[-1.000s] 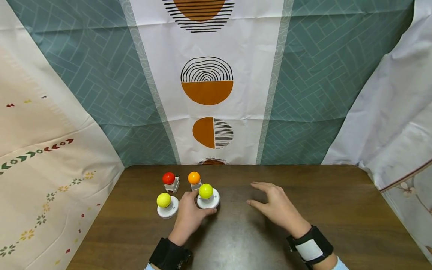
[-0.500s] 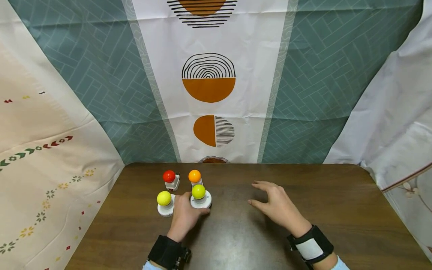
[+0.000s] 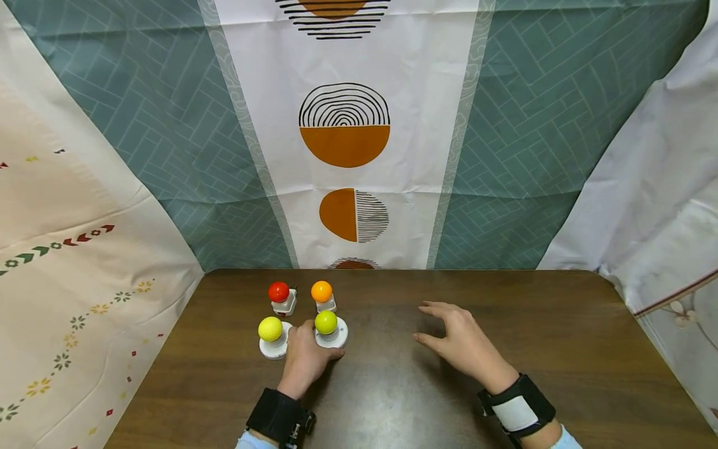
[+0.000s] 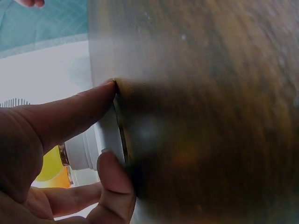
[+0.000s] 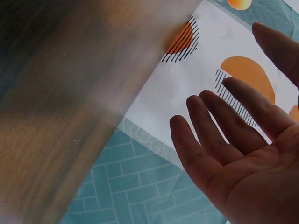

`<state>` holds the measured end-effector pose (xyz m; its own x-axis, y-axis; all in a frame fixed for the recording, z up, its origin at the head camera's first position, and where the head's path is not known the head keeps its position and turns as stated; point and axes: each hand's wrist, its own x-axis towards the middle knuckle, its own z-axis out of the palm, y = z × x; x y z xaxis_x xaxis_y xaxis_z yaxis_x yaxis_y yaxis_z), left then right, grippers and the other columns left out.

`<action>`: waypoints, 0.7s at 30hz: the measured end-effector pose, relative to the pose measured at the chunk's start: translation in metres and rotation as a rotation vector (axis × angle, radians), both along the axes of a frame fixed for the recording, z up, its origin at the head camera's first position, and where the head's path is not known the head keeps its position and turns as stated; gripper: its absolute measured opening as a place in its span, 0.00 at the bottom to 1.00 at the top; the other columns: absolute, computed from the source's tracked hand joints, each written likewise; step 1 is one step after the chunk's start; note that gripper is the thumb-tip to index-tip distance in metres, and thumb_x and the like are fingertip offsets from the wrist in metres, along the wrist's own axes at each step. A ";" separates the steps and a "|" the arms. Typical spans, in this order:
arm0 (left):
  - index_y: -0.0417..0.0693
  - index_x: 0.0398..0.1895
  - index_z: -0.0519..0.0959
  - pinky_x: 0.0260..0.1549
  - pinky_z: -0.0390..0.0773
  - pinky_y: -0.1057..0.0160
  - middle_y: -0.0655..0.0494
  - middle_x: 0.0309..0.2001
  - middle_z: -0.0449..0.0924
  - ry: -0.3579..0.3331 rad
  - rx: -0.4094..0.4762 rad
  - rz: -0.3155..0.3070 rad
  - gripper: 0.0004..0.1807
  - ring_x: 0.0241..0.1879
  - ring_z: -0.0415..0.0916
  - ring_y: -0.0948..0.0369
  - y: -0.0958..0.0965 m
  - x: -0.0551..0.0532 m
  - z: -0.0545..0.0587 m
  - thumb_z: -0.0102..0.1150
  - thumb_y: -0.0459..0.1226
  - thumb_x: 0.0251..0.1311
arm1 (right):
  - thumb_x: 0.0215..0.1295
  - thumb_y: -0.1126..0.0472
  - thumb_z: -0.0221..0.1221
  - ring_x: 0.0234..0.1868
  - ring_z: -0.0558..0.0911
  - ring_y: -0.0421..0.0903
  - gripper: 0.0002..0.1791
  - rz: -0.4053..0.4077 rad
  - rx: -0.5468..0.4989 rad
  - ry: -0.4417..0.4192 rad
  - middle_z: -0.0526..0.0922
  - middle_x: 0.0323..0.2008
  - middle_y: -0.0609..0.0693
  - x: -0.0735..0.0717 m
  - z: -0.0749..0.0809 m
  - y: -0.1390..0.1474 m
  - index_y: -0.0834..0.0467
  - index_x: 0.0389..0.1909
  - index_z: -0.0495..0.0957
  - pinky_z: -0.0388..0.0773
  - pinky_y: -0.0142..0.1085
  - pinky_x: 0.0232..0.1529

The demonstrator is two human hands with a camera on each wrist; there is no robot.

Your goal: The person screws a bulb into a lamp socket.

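In the head view my left hand (image 3: 305,354) grips a round white base (image 3: 339,338) by its edge. A yellow-green ball (image 3: 326,322) sits on top of that base. Thumb and fingers lie around the rim of the white base (image 4: 110,130) in the left wrist view, partly hiding it. Just left of this hand, a yellow ball (image 3: 270,328) stands on a similar round white base (image 3: 272,350). My right hand (image 3: 461,340) is held over the table with fingers apart, holding nothing; its palm and spread fingers show in the right wrist view.
Behind the held base, an orange ball (image 3: 321,291) stands on a small white block (image 3: 326,304). To its left is a red ball (image 3: 278,292) on another white block (image 3: 285,304). The brown table (image 3: 392,399) ends at a patterned cloth backdrop (image 3: 505,149).
My left hand has moved left with the white base and yellow-green ball, bringing them nearer the yellow ball and in front of the orange one. My right hand stays put.
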<state>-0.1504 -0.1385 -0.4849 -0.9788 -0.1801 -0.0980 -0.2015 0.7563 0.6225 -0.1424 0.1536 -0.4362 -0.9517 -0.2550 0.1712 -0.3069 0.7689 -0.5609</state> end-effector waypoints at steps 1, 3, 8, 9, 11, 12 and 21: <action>0.33 0.50 0.73 0.48 0.73 0.47 0.40 0.46 0.77 0.003 0.004 0.003 0.43 0.48 0.69 0.46 0.000 0.000 0.000 0.80 0.46 0.28 | 0.52 0.45 0.67 0.60 0.74 0.51 0.30 -0.002 0.002 -0.004 0.76 0.58 0.51 0.000 0.000 0.000 0.56 0.54 0.78 0.72 0.50 0.57; 0.33 0.51 0.72 0.48 0.73 0.46 0.40 0.47 0.76 0.010 0.009 0.005 0.43 0.49 0.68 0.46 -0.001 0.001 0.000 0.80 0.45 0.28 | 0.52 0.45 0.67 0.61 0.73 0.51 0.30 -0.005 0.006 -0.009 0.76 0.58 0.51 0.001 0.000 0.001 0.56 0.54 0.77 0.72 0.50 0.57; 0.31 0.57 0.66 0.53 0.71 0.44 0.36 0.52 0.72 0.003 0.044 0.021 0.48 0.52 0.68 0.44 -0.003 0.006 0.004 0.79 0.42 0.31 | 0.52 0.44 0.66 0.61 0.73 0.53 0.31 -0.015 0.008 -0.005 0.75 0.59 0.53 0.002 0.005 0.005 0.56 0.55 0.76 0.72 0.51 0.57; 0.30 0.59 0.64 0.55 0.70 0.43 0.35 0.53 0.70 -0.005 0.050 0.025 0.49 0.54 0.67 0.43 -0.004 0.008 0.009 0.79 0.42 0.33 | 0.52 0.44 0.66 0.62 0.72 0.53 0.32 -0.019 0.009 -0.004 0.75 0.59 0.54 0.002 0.006 0.007 0.56 0.55 0.76 0.72 0.52 0.57; 0.29 0.63 0.60 0.56 0.69 0.42 0.32 0.56 0.67 -0.011 0.044 0.028 0.51 0.55 0.66 0.42 -0.006 0.013 0.022 0.78 0.41 0.35 | 0.52 0.45 0.66 0.62 0.72 0.55 0.32 -0.031 0.009 0.000 0.74 0.60 0.55 0.003 0.010 0.012 0.57 0.56 0.76 0.71 0.53 0.57; 0.30 0.64 0.58 0.56 0.69 0.41 0.32 0.58 0.65 -0.010 0.040 0.026 0.52 0.56 0.65 0.42 -0.007 0.015 0.031 0.77 0.41 0.37 | 0.53 0.45 0.66 0.62 0.72 0.55 0.32 -0.040 0.013 0.003 0.74 0.60 0.56 0.003 0.012 0.014 0.58 0.56 0.75 0.71 0.54 0.57; 0.42 0.68 0.58 0.58 0.69 0.44 0.42 0.67 0.58 0.295 -0.015 -0.018 0.41 0.64 0.61 0.46 0.014 0.027 0.102 0.64 0.47 0.54 | 0.50 0.48 0.68 0.65 0.64 0.66 0.35 -0.167 0.165 0.239 0.67 0.63 0.67 0.005 0.024 0.035 0.63 0.56 0.74 0.60 0.64 0.60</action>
<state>-0.1230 -0.1241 -0.3830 -0.9677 -0.1613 0.1938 0.0004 0.7676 0.6410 -0.1375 0.1884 -0.4121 -0.9206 -0.1418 0.3640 -0.2769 0.8941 -0.3519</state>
